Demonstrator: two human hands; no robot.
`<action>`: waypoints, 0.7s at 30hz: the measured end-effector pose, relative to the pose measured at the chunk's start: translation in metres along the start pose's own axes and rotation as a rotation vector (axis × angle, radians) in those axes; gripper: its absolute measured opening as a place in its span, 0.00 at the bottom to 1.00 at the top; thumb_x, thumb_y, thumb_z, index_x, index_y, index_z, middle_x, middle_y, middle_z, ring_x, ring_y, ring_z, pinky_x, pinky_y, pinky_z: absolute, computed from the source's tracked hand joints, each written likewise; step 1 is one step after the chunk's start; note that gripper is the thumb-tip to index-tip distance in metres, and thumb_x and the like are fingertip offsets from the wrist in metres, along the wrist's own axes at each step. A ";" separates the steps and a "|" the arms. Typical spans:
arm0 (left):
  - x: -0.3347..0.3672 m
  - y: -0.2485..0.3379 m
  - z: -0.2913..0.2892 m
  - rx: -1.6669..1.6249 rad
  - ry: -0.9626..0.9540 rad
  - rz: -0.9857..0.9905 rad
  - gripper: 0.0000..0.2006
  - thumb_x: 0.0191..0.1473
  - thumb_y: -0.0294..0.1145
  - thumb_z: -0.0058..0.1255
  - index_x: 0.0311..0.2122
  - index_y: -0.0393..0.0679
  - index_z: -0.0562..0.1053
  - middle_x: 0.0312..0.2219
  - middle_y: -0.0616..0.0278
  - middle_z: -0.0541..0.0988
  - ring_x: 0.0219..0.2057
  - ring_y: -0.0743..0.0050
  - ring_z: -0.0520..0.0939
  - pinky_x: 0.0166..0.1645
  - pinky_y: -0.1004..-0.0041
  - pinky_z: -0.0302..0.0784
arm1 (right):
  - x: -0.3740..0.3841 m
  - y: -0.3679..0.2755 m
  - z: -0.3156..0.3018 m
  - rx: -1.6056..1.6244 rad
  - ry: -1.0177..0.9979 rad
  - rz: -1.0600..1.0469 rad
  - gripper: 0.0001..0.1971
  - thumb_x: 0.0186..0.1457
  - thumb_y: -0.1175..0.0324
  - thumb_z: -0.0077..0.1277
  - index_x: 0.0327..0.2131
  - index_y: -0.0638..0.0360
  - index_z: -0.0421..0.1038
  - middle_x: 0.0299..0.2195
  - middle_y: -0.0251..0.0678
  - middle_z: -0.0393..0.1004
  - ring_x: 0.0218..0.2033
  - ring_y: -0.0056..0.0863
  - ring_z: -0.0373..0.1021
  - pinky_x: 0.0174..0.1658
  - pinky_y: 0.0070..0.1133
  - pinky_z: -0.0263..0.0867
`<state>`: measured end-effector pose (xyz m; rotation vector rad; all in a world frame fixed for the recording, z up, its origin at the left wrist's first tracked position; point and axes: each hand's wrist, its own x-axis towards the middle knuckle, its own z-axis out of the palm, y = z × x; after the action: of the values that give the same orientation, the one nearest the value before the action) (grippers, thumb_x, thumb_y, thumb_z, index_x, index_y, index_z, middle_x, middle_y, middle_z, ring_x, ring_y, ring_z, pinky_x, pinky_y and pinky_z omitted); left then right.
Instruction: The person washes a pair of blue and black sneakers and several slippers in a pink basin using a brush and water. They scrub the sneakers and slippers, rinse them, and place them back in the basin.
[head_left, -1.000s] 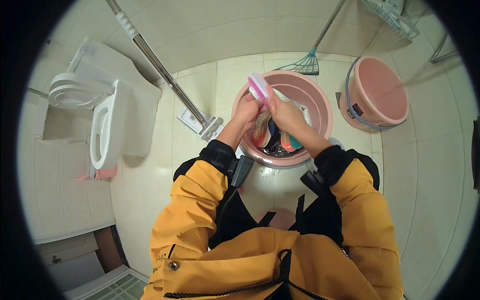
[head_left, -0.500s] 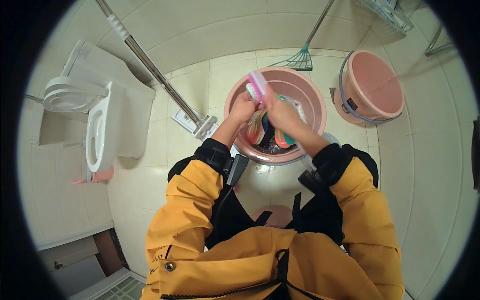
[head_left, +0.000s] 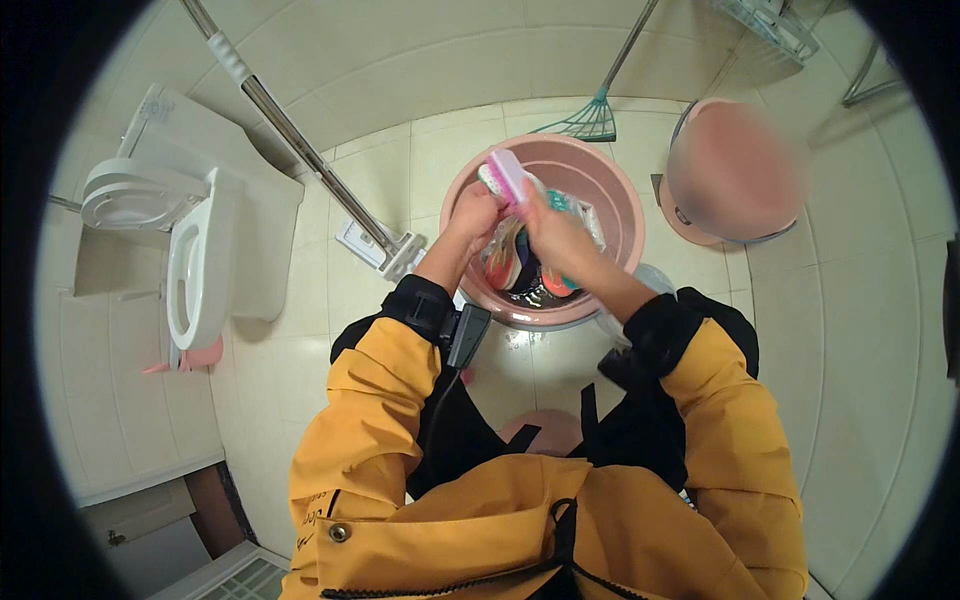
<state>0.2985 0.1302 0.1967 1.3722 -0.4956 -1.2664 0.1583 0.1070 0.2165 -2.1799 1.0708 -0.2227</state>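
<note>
Over the pink basin (head_left: 630, 200), both my hands are close together. My right hand (head_left: 555, 232) is closed on a scrub brush (head_left: 509, 174) with a lilac back and a pink edge. Just left of it, my left hand (head_left: 476, 213) is closed on a shoe, mostly hidden by the fingers; a white dotted part shows beside the brush. Below the hands in the basin lies a colourful shoe (head_left: 503, 262) in orange, white and dark tones. Another orange and teal piece (head_left: 557, 283) lies beside it, partly covered by my right arm. Dark water shows at the basin's bottom.
A pink bucket (head_left: 690, 215) stands right of the basin. Behind it, a green rake-like broom (head_left: 592, 120) leans on the wall. At left are a flat mop (head_left: 385, 245) and a white toilet (head_left: 205, 260). A wire rack (head_left: 765, 25) hangs at upper right.
My hands and the brush have shifted slightly left in the picture, as has the whole scene. The brush has tilted a little; both hands keep their grip.
</note>
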 end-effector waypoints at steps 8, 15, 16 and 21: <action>-0.003 0.004 -0.004 -0.001 -0.140 -0.051 0.12 0.49 0.17 0.36 0.41 0.35 0.66 0.36 0.58 0.72 0.35 0.70 0.74 0.41 0.73 0.71 | 0.005 0.023 0.009 -0.103 0.108 -0.047 0.24 0.56 0.54 0.26 0.53 0.55 0.48 0.21 0.54 0.69 0.20 0.50 0.66 0.24 0.38 0.61; -0.029 0.015 0.005 0.150 -0.173 0.149 0.14 0.50 0.18 0.37 0.43 0.39 0.67 0.37 0.58 0.73 0.40 0.72 0.73 0.45 0.75 0.69 | 0.025 0.052 -0.045 0.799 -0.081 0.486 0.26 0.49 0.44 0.35 0.43 0.56 0.60 0.23 0.43 0.70 0.14 0.24 0.62 0.14 0.22 0.59; -0.034 0.014 0.007 0.322 -0.257 0.309 0.16 0.48 0.17 0.37 0.43 0.40 0.67 0.38 0.57 0.73 0.40 0.70 0.73 0.46 0.74 0.68 | 0.025 0.054 -0.046 0.982 -0.108 0.492 0.27 0.48 0.43 0.36 0.41 0.56 0.61 0.22 0.42 0.69 0.13 0.20 0.60 0.13 0.19 0.57; -0.062 -0.004 0.015 0.924 -0.542 0.930 0.28 0.36 0.10 0.33 0.46 0.44 0.67 0.45 0.53 0.68 0.49 0.52 0.65 0.54 0.70 0.58 | 0.019 0.054 -0.033 1.161 0.026 0.457 0.09 0.41 0.71 0.52 0.28 0.61 0.66 0.19 0.32 0.64 0.12 0.17 0.57 0.17 0.16 0.58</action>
<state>0.2637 0.1778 0.2212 1.1855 -2.0095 -0.5723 0.1217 0.0530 0.2036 -0.8853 1.0314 -0.5033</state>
